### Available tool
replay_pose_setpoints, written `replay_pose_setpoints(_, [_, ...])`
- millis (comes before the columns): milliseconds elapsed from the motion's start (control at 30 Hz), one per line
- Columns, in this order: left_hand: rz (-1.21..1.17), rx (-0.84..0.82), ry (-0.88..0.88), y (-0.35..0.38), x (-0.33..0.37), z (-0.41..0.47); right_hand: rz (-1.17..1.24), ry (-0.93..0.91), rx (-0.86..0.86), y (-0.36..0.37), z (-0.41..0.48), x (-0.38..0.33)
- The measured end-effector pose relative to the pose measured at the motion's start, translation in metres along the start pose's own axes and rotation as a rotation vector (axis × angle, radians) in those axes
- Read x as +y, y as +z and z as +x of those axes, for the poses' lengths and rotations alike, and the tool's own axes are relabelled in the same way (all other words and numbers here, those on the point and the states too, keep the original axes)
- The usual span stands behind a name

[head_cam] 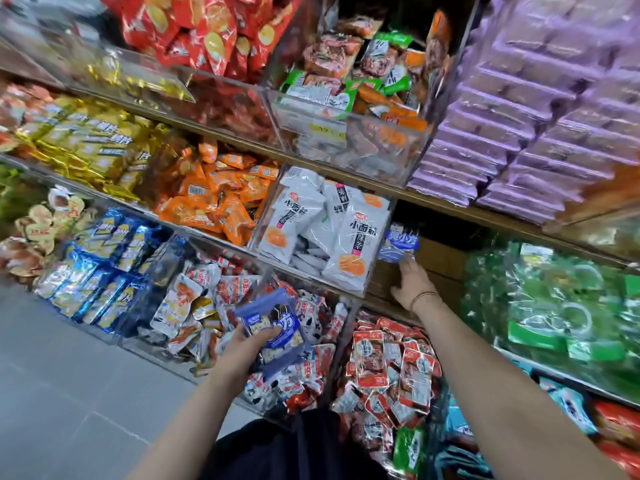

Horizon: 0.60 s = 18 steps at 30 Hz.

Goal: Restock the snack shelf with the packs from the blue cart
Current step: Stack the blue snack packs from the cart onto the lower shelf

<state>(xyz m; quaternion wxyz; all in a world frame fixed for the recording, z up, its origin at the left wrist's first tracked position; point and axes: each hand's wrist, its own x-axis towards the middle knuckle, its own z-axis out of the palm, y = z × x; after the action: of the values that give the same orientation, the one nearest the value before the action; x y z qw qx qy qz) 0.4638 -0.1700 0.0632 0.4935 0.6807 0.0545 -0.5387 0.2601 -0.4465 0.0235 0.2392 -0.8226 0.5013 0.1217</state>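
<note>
The left hand (242, 353) holds a bunch of blue packs (273, 327), with its fingers curled round them, low in front of the bins. The right hand (412, 282) reaches into the wooden shelf (441, 261), just beside the white packs (311, 220). A lone blue pack (399, 243) is right at its fingertips. It is blurry, so I cannot tell if the fingers grip it or only touch it.
</note>
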Motion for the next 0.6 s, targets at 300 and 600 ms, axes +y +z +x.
replay_pose_setpoints(300, [0.002, 0.001, -0.012, 0.005, -0.001, -0.008, 0.165, -0.02, 0.047, -0.02, 0.019, 0.011])
replay_pose_setpoints(600, [0.121, -0.132, 0.018, 0.036, -0.002, -0.012, 0.829, -0.071, -0.04, 0.037, -0.127, -0.06])
